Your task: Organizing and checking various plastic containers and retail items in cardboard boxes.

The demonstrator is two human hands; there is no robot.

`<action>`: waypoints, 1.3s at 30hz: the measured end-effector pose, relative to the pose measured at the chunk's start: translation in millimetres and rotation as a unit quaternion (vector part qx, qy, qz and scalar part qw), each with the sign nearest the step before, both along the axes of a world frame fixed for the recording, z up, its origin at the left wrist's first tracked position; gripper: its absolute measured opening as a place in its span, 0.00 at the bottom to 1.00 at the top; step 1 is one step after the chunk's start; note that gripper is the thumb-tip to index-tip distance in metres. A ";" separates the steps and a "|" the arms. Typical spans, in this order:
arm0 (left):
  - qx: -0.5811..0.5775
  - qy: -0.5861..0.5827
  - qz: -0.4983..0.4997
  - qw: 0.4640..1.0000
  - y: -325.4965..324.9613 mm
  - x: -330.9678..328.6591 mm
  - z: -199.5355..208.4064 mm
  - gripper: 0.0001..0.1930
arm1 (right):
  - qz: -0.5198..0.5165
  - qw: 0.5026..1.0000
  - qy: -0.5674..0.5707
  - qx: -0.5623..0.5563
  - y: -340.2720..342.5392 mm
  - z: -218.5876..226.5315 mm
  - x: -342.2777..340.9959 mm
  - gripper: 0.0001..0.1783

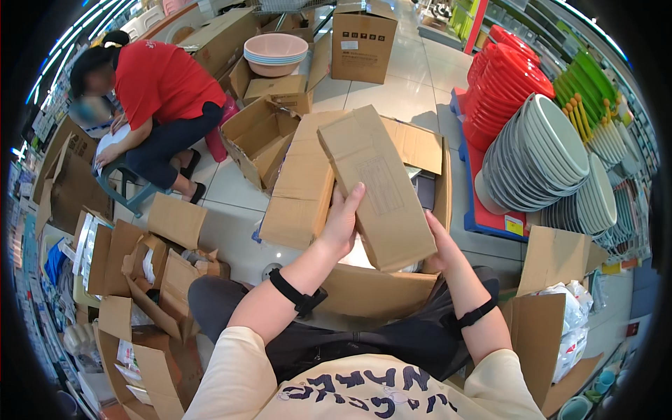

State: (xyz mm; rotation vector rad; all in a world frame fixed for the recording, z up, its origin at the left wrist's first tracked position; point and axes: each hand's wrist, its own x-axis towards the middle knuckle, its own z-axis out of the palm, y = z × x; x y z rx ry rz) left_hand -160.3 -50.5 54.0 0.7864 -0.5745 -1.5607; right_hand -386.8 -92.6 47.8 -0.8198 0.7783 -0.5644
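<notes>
the left hand [341, 220] is closed around the left long side of a long cardboard box [378, 189], with the thumb laid on the upper face and the other fingers mostly hidden; the right hand [442, 243] presses on the opposite side, near the lower end, so the box is pinched between both hands; it is tilted, its far end pointing to 11 o'clock; each forearm wears a black band [297, 294].

directly below the box is a large open carton [378, 287], its flaps folded outward; what lies inside is partly covered, so i cannot tell it well.

taking the box as the clock centre, a smaller open carton [262, 140] stands near at 10 o'clock; farther that way, a person in a red shirt [164, 80] sits bent over a low teal stool [129, 187]; pink basins [276, 52] are stacked at 11; a tall carton [364, 45] is at 12; red plastic ware [500, 94] is piled at 2; grey-white basins [539, 154] lean at 3, on a blue platform [486, 225]; between 4 and 5 is a carton with plastic-wrapped goods [572, 325]; at 8, more open cartons [168, 364] crowd together.
</notes>
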 end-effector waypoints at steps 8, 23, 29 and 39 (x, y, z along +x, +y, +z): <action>-0.074 -0.038 0.059 0.995 18.5 6.0 -22.8 0.31 | 0.026 0.971 -0.184 0.149 8.2 -46.9 -13.7 0.37; -0.005 -0.391 0.060 0.918 22.4 -1.1 -51.5 0.58 | 0.014 0.797 0.404 -0.450 15.2 13.1 67.6 0.58; 0.009 -0.122 -0.021 0.992 19.3 22.9 -43.1 0.53 | -0.086 0.966 0.073 -0.234 -12.8 10.1 24.4 0.30; -0.070 -0.611 0.189 0.766 13.2 -9.7 18.3 0.59 | -0.017 0.774 0.411 -0.482 45.6 40.9 46.4 0.36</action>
